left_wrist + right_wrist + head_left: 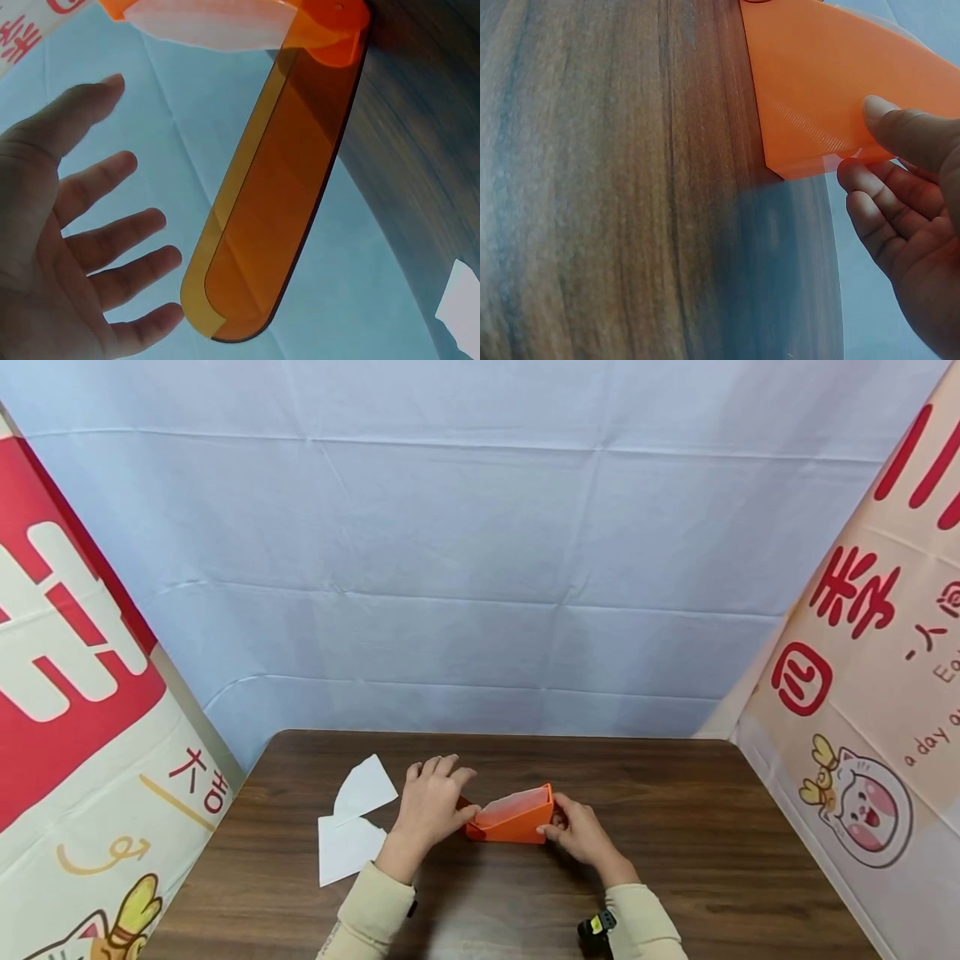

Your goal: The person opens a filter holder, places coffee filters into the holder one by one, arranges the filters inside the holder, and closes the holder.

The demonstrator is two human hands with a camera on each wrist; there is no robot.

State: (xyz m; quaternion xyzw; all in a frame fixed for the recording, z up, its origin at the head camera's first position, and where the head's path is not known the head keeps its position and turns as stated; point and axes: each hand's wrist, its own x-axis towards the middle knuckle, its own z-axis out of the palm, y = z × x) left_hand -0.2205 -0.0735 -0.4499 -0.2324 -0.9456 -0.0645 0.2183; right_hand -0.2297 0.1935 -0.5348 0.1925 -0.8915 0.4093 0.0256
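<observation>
Orange holder (517,825): in the head view, stood near the middle of the wooden bench (697,827), between both hands, with long axis running left to right and taller end to the right. Was pinched at that taller end by the right hand (582,837). Lay just to the right of the left hand (429,806), low end beside the left thumb; could not tell from there whether touching. Showed a whitish sheet (513,806) within the slanting top. Saw white paper pieces (367,789) on the bench, left of the left hand. In the left wrist view, found that hand's fingers (124,236) spread and gripping nothing, beside a long translucent orange flap (262,210). Traced flap from a round joint at the holder's end to a rounded tip near the little finger; could not judge any gap there. In the right wrist view, found thumb pressed on the broad orange face and other fingers bent in at the lower edge, gripping the holder. Judged the right hand nearer, being in contact, and the left hand nearer to the flap.
</observation>
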